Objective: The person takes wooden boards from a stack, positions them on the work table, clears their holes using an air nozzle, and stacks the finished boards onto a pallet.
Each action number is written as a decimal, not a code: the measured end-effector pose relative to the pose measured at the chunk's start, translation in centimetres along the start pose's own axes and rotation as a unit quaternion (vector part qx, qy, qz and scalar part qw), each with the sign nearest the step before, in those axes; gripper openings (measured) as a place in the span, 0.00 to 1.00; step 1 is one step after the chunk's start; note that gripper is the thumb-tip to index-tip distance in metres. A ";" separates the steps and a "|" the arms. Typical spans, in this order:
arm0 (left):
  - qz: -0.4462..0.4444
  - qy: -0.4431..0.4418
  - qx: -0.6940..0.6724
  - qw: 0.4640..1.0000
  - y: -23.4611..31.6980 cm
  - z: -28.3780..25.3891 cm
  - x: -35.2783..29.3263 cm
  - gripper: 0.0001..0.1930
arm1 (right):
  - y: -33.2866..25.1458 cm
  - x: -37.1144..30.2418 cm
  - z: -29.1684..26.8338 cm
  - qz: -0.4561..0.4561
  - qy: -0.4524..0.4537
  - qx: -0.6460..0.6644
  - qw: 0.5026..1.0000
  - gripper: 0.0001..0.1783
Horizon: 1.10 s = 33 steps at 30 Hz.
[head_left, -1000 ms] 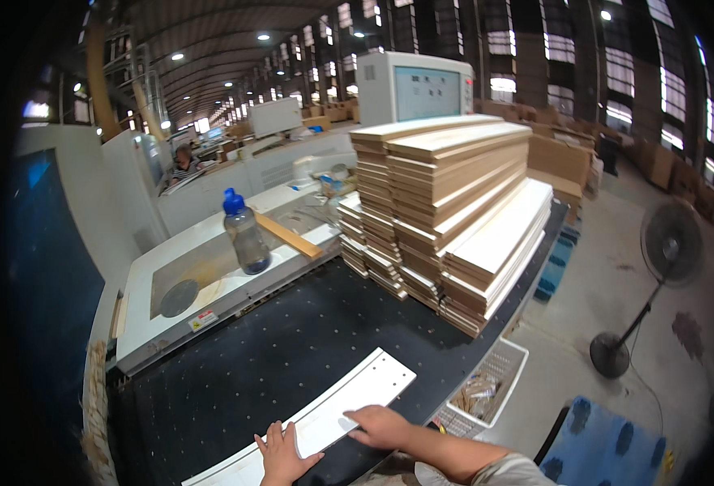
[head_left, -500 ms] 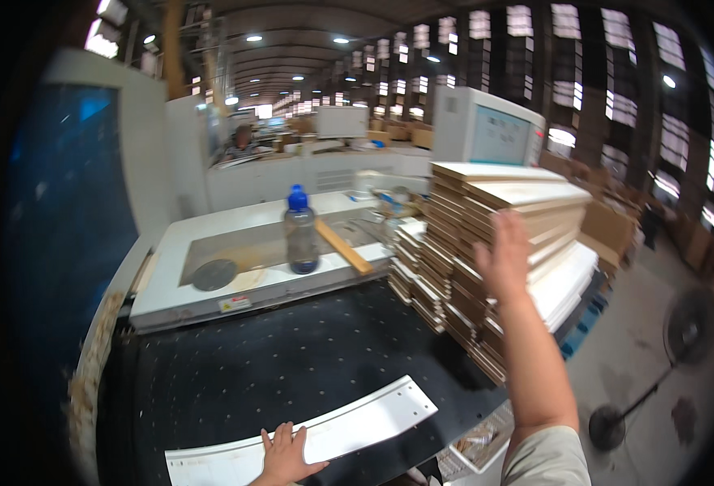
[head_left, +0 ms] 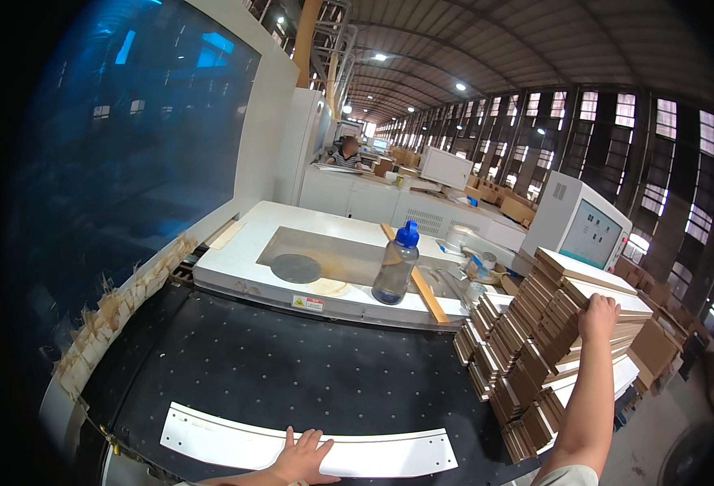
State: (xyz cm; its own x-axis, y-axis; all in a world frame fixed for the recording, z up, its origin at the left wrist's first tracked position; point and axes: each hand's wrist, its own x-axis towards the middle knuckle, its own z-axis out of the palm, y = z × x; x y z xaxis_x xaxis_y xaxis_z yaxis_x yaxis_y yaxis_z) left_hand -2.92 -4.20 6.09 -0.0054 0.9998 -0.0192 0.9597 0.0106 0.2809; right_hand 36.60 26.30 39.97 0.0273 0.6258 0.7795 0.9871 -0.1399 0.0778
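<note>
A long white panel [head_left: 389,454] with a groove and small holes near its ends lies on the black perforated table [head_left: 284,364]. My left hand [head_left: 302,459] rests on its middle, fingers spread and holding nothing. To the right rises a tall stack of boards [head_left: 527,344], with white faces and brown edges, in uneven piles. My right hand [head_left: 599,318] is at the upper part of this stack, its fingers curled over the edge of a white board [head_left: 628,298]. The fingertips are partly hidden, and the board still lies on the pile.
Beyond the table, a white machine bed [head_left: 235,263] carries a clear bottle with a blue cap [head_left: 395,263] and a wooden strip [head_left: 428,293]. A large blue-windowed machine [head_left: 146,121] fills the left. A monitor [head_left: 588,227] stands behind the stack. Another person [head_left: 346,154] sits far back.
My right hand has gone from stretched fingers beside the stack to fingers curled on a board. The white panel under my left hand has turned slightly. The view has swung left.
</note>
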 end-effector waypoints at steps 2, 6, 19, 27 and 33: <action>0.048 0.013 0.013 0.999 0.0 -0.4 -0.3 0.48 | -0.1 0.1 0.4 0.000 0.005 -0.001 1.000 0.15; 0.066 0.027 0.017 0.997 -0.4 -0.6 0.1 0.47 | -0.4 0.0 0.7 0.002 0.049 0.006 0.999 0.12; 0.058 0.027 0.049 0.997 -0.9 0.3 0.0 0.46 | 0.5 -0.9 0.3 -0.163 0.169 -0.019 0.972 0.02; 0.061 0.017 0.051 0.997 -0.6 -0.1 1.2 0.46 | -4.6 -5.6 -7.4 -0.292 0.221 0.049 0.929 0.07; 0.226 0.079 -0.416 0.877 8.4 -12.7 7.9 0.41 | -9.1 -9.8 -14.7 -0.363 0.203 0.086 0.905 0.07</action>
State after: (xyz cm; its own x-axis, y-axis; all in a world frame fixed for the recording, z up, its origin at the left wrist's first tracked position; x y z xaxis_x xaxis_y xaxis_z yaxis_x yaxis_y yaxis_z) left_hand 1.48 4.04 20.49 0.2214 0.8944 0.3887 0.3366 -0.4442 0.8303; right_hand 25.01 10.16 40.81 -0.6646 0.1659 0.7285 0.7323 0.3385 0.5909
